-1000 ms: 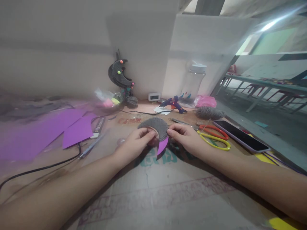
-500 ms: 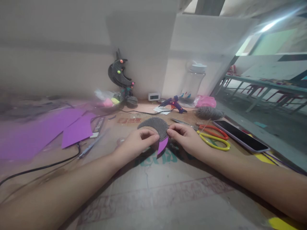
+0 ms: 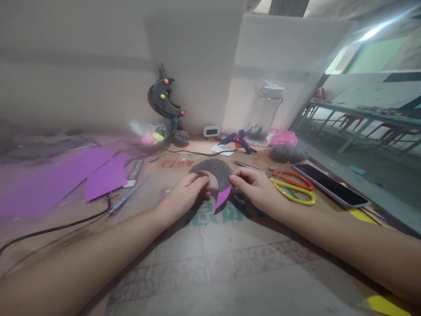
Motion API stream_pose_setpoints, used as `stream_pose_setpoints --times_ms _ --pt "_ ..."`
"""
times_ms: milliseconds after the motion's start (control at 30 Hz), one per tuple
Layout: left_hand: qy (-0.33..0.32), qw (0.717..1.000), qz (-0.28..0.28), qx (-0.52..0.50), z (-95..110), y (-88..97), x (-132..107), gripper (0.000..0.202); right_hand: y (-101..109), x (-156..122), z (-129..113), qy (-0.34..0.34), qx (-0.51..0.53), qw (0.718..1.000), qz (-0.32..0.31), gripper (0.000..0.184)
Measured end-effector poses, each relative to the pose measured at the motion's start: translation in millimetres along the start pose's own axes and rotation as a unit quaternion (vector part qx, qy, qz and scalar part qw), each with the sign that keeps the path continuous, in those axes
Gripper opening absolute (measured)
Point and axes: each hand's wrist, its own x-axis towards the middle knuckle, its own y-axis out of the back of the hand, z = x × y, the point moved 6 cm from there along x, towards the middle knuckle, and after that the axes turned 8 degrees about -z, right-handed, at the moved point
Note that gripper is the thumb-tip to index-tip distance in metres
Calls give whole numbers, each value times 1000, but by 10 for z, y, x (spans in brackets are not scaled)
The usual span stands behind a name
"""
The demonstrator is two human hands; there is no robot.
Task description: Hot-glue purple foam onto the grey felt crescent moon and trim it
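Observation:
A crescent-shaped piece (image 3: 217,169) is wrapped in grey yarn over most of its length, with a bare purple tip (image 3: 222,198) pointing down. My right hand (image 3: 251,184) pinches its outer right edge between thumb and fingers, just above the purple part. Inside the curve, my left hand (image 3: 189,188) is closed, its thumb and fingertips together, near the crescent's left end. Whatever those left fingers hold, if anything, is too small to make out. The crescent is held up over the table.
Scissors (image 3: 296,199) and a phone (image 3: 330,184) lie to the right, below a grey yarn ball (image 3: 287,153). Behind stand a glue gun (image 3: 238,141), a small clock (image 3: 211,131) and a clear bottle (image 3: 267,112). Purple sheets (image 3: 107,177), a pen (image 3: 123,199) and a black cable (image 3: 59,230) occupy the left.
My left hand has shifted left and slightly up, away from the crescent's lower inner edge. My right hand keeps its pinch, and the crescent has barely moved.

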Motion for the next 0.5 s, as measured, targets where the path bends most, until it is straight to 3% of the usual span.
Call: stream_pose_setpoints --times_ms 67,233,500 --pt "-4 1000 -11 -23 23 -22 -3 19 1 3 4 0 8 1000 1 29" --pt "-39 992 -55 103 124 -44 -27 28 9 7 -8 1 -2 1000 6 27" --pt "-21 998 -32 54 45 -4 -2 21 9 0 9 -2 0 1000 6 29"
